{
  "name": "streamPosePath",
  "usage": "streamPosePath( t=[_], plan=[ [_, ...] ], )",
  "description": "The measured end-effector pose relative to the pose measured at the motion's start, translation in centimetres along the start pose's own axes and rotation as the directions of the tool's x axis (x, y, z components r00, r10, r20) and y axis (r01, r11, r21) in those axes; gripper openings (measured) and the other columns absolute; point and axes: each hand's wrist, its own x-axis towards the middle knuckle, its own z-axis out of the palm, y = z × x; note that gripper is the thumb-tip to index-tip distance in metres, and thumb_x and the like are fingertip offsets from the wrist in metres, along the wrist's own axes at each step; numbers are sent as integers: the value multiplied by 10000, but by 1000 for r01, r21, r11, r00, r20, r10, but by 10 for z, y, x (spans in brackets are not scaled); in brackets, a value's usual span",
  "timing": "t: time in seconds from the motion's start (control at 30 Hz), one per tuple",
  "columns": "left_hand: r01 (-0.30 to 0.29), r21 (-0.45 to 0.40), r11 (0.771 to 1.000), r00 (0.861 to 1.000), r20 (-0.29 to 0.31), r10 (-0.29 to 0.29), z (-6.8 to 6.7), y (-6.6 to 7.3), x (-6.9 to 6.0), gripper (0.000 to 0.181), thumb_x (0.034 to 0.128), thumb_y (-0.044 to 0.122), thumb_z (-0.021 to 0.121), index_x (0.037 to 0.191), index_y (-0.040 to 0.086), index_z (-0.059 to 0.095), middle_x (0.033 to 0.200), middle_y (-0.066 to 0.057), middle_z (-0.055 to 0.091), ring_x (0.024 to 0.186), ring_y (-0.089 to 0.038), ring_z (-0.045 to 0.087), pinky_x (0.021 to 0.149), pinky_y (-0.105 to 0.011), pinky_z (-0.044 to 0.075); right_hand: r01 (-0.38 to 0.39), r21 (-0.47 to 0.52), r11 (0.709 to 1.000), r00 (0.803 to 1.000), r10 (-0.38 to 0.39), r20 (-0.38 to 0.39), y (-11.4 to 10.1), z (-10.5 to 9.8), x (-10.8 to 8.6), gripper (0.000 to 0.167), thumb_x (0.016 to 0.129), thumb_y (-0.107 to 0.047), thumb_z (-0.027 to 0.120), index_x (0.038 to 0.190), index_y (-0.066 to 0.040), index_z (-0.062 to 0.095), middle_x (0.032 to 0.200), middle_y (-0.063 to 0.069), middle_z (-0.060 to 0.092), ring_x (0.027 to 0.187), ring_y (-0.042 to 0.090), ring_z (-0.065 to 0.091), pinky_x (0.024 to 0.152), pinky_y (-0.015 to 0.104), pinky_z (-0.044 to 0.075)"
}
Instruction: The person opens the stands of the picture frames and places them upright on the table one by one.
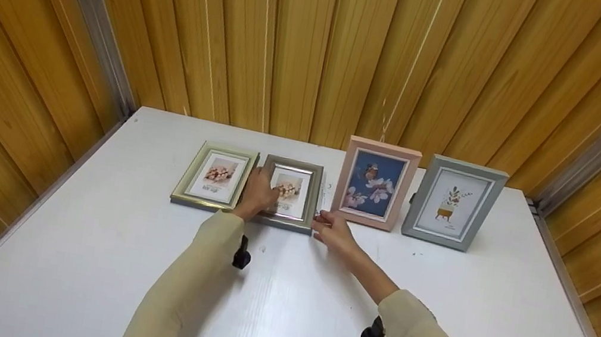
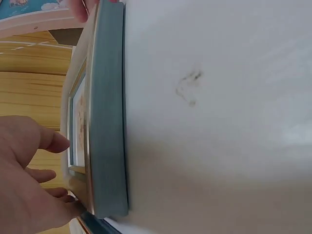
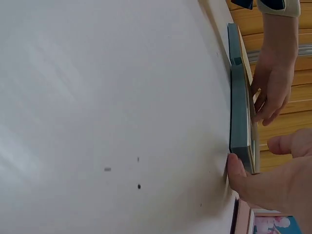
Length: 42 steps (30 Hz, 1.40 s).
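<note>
Two photo frames lie flat, side by side, on a white table. My left hand is at the left edge of the bronze-toned photo frame; its fingers reach the gap beside the pale gold photo frame. In the left wrist view, the thumb hovers over the picture, and the bronze frame's blue-grey side faces the camera. At that frame's lower right corner, my right hand touches the edge with its fingertips. The right wrist view shows one finger against the corner, the thumb held apart.
A pink photo frame with a bird-and-blossom picture stands upright to the right. Beside it stands a grey-green photo frame with a potted plant picture. Wood-look panels enclose the white table at the back and sides.
</note>
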Motion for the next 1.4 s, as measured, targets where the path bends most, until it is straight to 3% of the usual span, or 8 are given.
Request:
streamPosePath(
  t=[0.13,0.3,0.4,0.53,0.9,1.2,1.3,1.4],
  plan=[
    [11,40,999,1000,-6,-11,4,3,-2,603,906,68,667,1430,-129,440,1420,-363,485,1338,-476,504,1148,-521,425,40,-113,993,999,-41,-2,-2,7,1,465,974,-22,529,1390,179,479,1370,310,568,1284,379,567,1083,436,497],
    [47,3,999,999,-17,-47,5,8,-3,698,885,94,687,1507,-48,404,1323,-344,555,1229,-472,577,1053,-536,494,39,-144,989,999,-41,-12,-4,12,4,453,947,-27,569,1356,165,529,1298,294,630,1125,263,603,1005,360,519],
    [109,-82,991,994,-3,-110,2,12,-2,642,882,104,655,1461,-77,446,1332,-325,572,1240,-442,578,1065,-510,489,-38,-79,996,999,38,6,-8,10,8,530,967,-65,550,1447,140,453,1425,292,561,1273,298,575,1105,394,474],
    [182,-231,956,983,39,-177,-6,14,-5,593,859,78,614,1391,-130,458,1375,-307,563,1298,-402,547,1104,-476,466,-146,50,988,989,144,37,-11,6,8,584,995,-87,507,1520,116,353,1554,268,441,1440,343,455,1206,435,378],
    [282,-367,886,960,112,-259,-16,21,-8,598,871,114,584,1417,-77,433,1417,-254,518,1312,-364,508,1114,-485,444,-145,194,970,988,151,-14,-14,3,1,576,970,22,499,1528,87,369,1305,204,615,1020,171,618,1018,365,518],
    [353,-436,828,936,148,-320,-26,30,-13,633,914,149,608,1485,-22,394,1499,-220,474,1405,-345,464,1166,-457,404,-166,199,966,986,157,57,-14,-11,-11,562,990,31,543,1533,39,397,1272,189,664,998,171,646,997,379,521],
    [339,-456,823,940,123,-319,-32,34,-16,602,917,125,603,1469,-18,410,1481,-220,493,1385,-343,484,1150,-448,419,-157,191,969,987,146,68,-17,-15,-15,565,1001,33,528,1545,39,374,1352,223,612,1053,187,635,1078,428,492],
    [305,-456,836,948,63,-312,-38,35,-18,526,915,109,588,1410,-17,463,1424,-222,535,1319,-334,525,1106,-434,450,-152,183,971,987,140,73,-20,-19,-19,569,1010,39,508,1555,46,346,1399,244,554,1109,207,606,1140,456,455]
  ],
)
